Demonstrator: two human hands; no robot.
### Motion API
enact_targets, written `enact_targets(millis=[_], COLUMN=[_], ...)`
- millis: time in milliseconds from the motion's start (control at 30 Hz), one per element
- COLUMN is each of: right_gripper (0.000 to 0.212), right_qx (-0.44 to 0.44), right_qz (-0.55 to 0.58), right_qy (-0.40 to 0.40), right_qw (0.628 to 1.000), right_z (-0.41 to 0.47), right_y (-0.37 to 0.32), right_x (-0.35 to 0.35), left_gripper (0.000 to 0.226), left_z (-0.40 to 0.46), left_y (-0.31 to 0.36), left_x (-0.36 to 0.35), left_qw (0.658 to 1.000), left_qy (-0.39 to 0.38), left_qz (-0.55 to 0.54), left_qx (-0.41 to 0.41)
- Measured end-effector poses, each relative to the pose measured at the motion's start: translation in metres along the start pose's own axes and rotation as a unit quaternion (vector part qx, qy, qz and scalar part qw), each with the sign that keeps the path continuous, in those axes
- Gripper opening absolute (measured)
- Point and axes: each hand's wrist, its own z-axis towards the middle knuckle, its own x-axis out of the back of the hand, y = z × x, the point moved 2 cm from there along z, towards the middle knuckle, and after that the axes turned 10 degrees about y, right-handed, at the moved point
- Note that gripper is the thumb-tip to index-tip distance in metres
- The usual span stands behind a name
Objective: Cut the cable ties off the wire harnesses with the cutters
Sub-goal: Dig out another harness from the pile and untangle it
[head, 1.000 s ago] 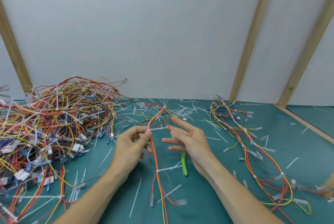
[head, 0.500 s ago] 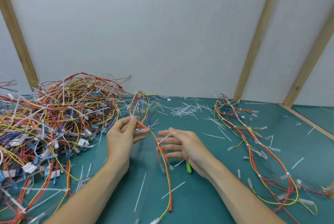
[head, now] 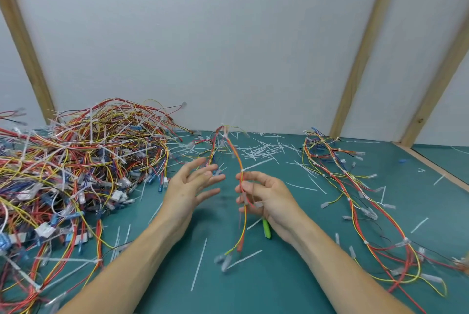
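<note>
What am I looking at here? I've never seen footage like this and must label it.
There is no machine: a person's two bare hands, filmed by a camera worn on their head that looks forward and down. The green table holds a big tangled pile of wire harnesses on the left, looser harnesses on the right, and many cut white ties scattered about. The right hand grips one harness, lifted off the table, and also holds green-handled cutters. The left hand is spread open and holds nothing.
</note>
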Motion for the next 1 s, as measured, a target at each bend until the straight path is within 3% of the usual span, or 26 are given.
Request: enact_targets(millis=[133, 367, 567, 633, 733, 833, 1000], right_gripper=[0.025, 0.032, 0.028, 0.023, 0.023, 0.022, 0.027], right_qx=[0.006, 0.015, -0.058, -0.075, -0.089, -0.098, -0.083], right_qz=[0.013, -0.078, -0.108, -0.139, -0.201, -0.255, -0.264], right_qy=[0.002, -0.061, -0.206, -0.271, -0.333, -0.334, -0.217], right_qw=[1.0, 0.995, 0.971, 0.949, 0.917, 0.902, 0.936], right_z=[0.005, 0.003, -0.007, -0.01, -0.012, -0.011, 0.0], right_y=[-0.01, -0.022, -0.031, -0.033, -0.03, -0.024, -0.023], right_x=[0.011, 0.018, 0.028, 0.031, 0.029, 0.026, 0.032], left_gripper=[0.028, 0.023, 0.033, 0.037, 0.049, 0.052, 0.058], left_z=[-0.002, 0.003, 0.007, 0.008, 0.003, -0.003, -0.004], left_y=[-0.002, -0.003, -0.003, -0.004, -0.003, -0.002, 0.004], left_x=[0.0, 0.006, 0.007, 0.006, 0.001, -0.002, -0.001], left_qw=[0.999, 0.998, 0.997, 0.996, 0.979, 0.96, 0.96], left_qy=[-0.012, 0.04, 0.035, 0.005, -0.116, -0.168, -0.123], left_qz=[0.032, 0.03, 0.042, 0.02, -0.021, -0.076, -0.152], left_qx=[0.028, 0.028, 0.05, 0.082, 0.165, 0.209, 0.199])
